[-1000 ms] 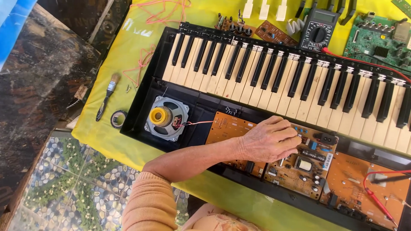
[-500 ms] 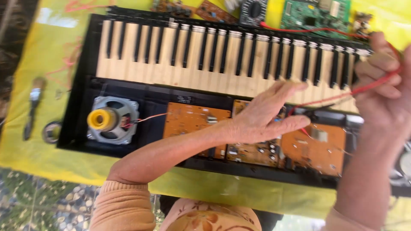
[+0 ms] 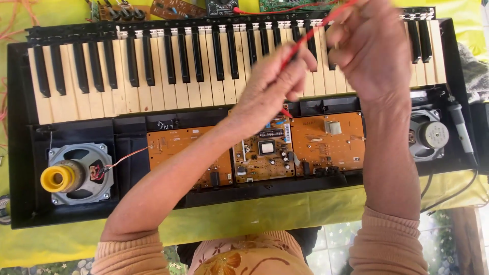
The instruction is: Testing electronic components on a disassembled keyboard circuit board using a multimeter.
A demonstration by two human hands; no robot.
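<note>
1. Head view, hidden parts: the left hand (image 3: 272, 84) and the right hand (image 3: 369, 48) are raised over the keys of the opened keyboard (image 3: 204, 66) and cover several keys at the right of the row. Both hands are blurred.
2. The left hand's grip is clenched on a red probe lead (image 3: 305, 38), pinched between thumb and fingers; the lead runs up and right to the right hand, whose grip also closes on it. The probe's red tip shows just below the left hand, above the middle circuit board (image 3: 264, 153).
3. The left forearm crosses and hides part of the left orange board (image 3: 173, 147). The right forearm covers the right edge of the right orange board (image 3: 326, 140).
4. Cut off: the meter and loose boards along the top edge show only in part, and a green board there is half hidden behind the lead.
5. Edges and room: the left speaker (image 3: 76, 173) with its yellow centre lies uncovered in the case, well apart from both hands. The right speaker (image 3: 428, 135) sits just beside the right forearm. The case fills nearly the whole yellow cloth (image 3: 285, 209) on the table; a narrow strip of cloth shows along the near edge.
</note>
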